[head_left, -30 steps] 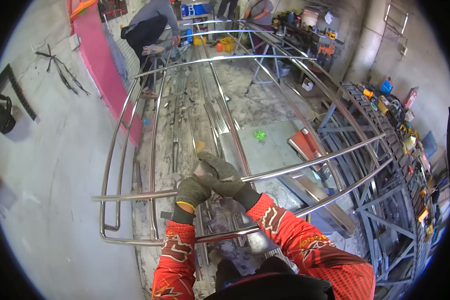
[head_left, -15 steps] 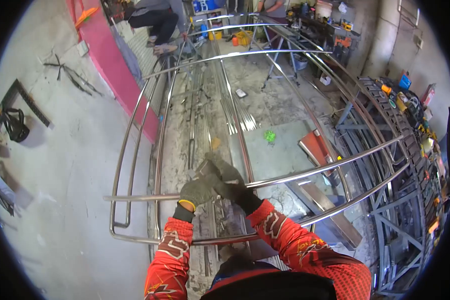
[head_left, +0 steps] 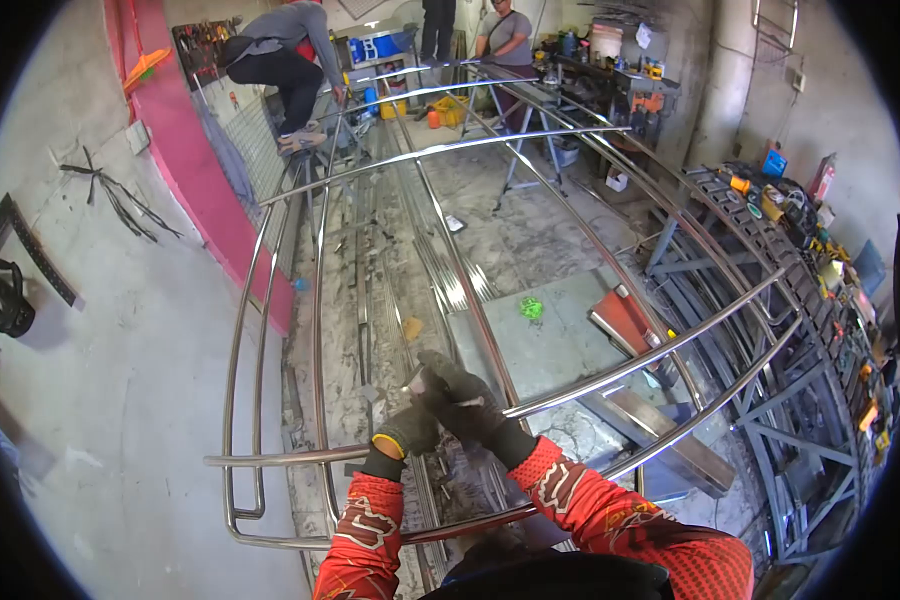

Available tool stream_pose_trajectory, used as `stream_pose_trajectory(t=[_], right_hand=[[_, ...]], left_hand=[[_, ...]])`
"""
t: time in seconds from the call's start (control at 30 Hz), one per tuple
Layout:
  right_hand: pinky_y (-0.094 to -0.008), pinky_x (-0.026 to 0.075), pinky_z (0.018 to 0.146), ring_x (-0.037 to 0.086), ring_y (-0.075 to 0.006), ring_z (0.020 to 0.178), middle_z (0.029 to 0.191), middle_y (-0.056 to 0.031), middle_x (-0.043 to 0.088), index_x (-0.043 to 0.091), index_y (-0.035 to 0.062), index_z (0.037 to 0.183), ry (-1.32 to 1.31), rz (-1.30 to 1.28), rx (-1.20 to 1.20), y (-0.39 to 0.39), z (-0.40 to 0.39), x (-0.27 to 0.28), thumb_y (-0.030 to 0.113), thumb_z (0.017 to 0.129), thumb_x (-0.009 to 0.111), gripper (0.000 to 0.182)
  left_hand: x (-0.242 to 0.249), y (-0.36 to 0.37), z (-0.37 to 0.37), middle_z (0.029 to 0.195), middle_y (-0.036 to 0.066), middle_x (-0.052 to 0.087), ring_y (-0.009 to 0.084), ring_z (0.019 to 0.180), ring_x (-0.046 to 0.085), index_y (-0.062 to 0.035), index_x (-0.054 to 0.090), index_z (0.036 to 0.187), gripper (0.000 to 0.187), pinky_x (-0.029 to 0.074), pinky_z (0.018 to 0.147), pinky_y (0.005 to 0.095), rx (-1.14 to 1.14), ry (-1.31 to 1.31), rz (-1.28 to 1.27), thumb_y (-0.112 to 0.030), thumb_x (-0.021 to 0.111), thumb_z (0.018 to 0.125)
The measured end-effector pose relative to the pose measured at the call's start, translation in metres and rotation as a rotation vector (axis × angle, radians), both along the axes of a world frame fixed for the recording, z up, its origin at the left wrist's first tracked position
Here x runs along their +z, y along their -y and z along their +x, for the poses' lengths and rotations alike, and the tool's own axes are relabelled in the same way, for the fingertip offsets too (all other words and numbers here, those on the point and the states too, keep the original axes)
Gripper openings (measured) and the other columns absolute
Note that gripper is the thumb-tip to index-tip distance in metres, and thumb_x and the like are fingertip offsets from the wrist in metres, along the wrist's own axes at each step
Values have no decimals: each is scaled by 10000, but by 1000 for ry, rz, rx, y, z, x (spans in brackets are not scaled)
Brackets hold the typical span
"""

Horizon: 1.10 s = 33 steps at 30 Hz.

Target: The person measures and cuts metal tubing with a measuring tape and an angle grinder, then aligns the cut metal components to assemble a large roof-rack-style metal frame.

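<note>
My gloved left hand (head_left: pixel 410 432) is closed beside the near crossbar of a shiny metal tube frame (head_left: pixel 580 388). My gloved right hand (head_left: pixel 465 402) is pressed close against it, fingers curled. Between the two hands shows the edge of a small greyish block-like piece (head_left: pixel 416 382), whose kind I cannot make out. The hands hide the part of the crossbar behind them. The frame stretches away from me, with long tubes running to the back and several curved crossbars.
A red box (head_left: pixel 622 322) and a bright green item (head_left: pixel 531 308) lie on a grey sheet (head_left: pixel 500 340) below the frame. Sawhorses (head_left: pixel 532 160) stand farther back. Co-workers (head_left: pixel 280 60) are at the far end. A cluttered rack (head_left: pixel 820 400) lines the right side.
The view has tilted up, so more of the co-workers shows and the frame sits lower. My hands have stayed together at the near crossbar; the right wrist has turned slightly.
</note>
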State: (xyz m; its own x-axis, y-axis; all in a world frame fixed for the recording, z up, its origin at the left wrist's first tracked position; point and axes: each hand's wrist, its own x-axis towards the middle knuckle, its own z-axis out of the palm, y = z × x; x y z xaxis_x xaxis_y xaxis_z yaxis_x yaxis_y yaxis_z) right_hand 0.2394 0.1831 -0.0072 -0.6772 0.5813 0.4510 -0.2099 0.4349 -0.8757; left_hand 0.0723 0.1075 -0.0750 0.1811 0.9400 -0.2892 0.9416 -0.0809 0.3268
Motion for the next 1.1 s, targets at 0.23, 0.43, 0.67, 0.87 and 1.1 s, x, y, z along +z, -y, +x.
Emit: stream_pose_trajectory(t=[0.23,0.43,0.67,0.87,1.1], right_hand=[[-345,495,907,643,-226,1023,1143,-141,651,466,95,1395,181,-143,-26,-10,-25,-1,365,954,636,544],[-323,467,934,583,-176,1064,1153,-103,618,461,94,1421,314,-164,-8,-6,-23,9,271,973,604,502],[-322,460,932,571,-167,1031,1110,-71,607,450,96,1438,296,-129,-13,-12,-24,1,275,966,603,528],[-375,487,932,651,-297,1085,1169,-206,655,447,121,1422,328,-127,2,-10,-21,12,479,941,612,622],[-373,488,917,651,-300,1060,1133,-196,660,426,117,1466,294,-70,9,-13,-21,2,528,931,608,698]], left_hand=[[80,7,17,741,196,705,308,692,702,-7,740,811,254,546,624,432,80,187,-162,-251,757,743],[49,3,4,778,208,708,341,735,708,-6,737,824,293,552,656,442,-25,73,2,-289,732,750],[50,-5,10,854,228,708,368,822,702,10,723,881,251,549,729,453,-95,-200,-4,-221,640,825],[-74,-6,-38,877,228,706,367,853,698,22,711,879,221,545,731,455,73,3,122,-171,608,845],[21,6,-1,791,205,685,353,751,673,-16,689,775,152,529,679,446,-99,-109,238,-140,609,811]])
